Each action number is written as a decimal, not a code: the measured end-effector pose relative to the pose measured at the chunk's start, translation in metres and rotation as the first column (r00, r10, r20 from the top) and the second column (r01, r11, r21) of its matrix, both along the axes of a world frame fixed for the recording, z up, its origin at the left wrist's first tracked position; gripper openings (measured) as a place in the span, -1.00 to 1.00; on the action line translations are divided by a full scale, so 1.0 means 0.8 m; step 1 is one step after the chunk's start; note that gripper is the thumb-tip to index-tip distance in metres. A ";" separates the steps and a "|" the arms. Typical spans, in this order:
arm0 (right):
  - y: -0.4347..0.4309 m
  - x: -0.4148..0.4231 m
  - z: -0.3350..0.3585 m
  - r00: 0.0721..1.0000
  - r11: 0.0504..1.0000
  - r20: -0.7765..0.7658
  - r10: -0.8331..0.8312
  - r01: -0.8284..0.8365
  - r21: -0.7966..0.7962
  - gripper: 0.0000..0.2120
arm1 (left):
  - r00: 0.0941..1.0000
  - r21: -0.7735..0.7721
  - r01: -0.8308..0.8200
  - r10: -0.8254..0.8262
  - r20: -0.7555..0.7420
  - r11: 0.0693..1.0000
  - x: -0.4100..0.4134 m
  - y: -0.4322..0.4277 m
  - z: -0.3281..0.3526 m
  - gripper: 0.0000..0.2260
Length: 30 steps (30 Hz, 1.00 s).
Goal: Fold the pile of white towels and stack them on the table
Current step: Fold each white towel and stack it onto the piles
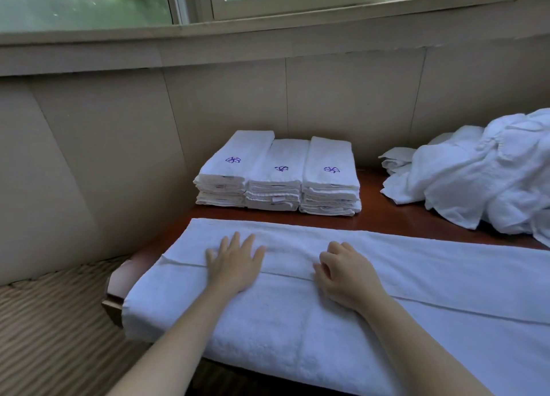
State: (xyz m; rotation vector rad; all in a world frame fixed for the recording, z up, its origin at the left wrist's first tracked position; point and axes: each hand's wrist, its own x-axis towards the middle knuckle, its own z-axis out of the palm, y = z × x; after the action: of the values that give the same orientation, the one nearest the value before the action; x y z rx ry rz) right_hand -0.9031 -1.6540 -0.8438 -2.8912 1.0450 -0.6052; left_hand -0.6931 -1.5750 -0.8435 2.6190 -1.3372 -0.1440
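A long white towel [431, 279] lies folded lengthwise across the near side of the reddish-brown table [372, 220], its left end hanging over the table's edge. My left hand [235, 261] presses flat on it with fingers spread. My right hand [345, 273] rests on the towel beside the fold edge, fingers curled; I cannot see whether they pinch the cloth. Behind the towel stand three side-by-side stacks of folded white towels [276, 175] with purple emblems on top. A crumpled pile of white towels [476, 175] lies at the right.
A beige panelled wall [119, 142] runs close behind the table, with a window sill and window above. Striped carpet [50, 330] covers the floor at the left, below the table's rounded corner.
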 end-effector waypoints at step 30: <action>-0.068 -0.034 -0.013 0.888 0.854 -0.283 -0.363 0.438 0.280 -0.22 | 0.967 0.243 -0.245 0.253 -0.005 0.939 0.117 0.006 0.030 -0.42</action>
State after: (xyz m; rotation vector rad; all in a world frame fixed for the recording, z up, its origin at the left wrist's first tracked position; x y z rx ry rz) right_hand -0.9306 -1.7080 -0.8543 -2.4865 1.6280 -0.0800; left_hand -0.5991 -1.5702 -0.8197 2.9438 -1.0190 -0.3329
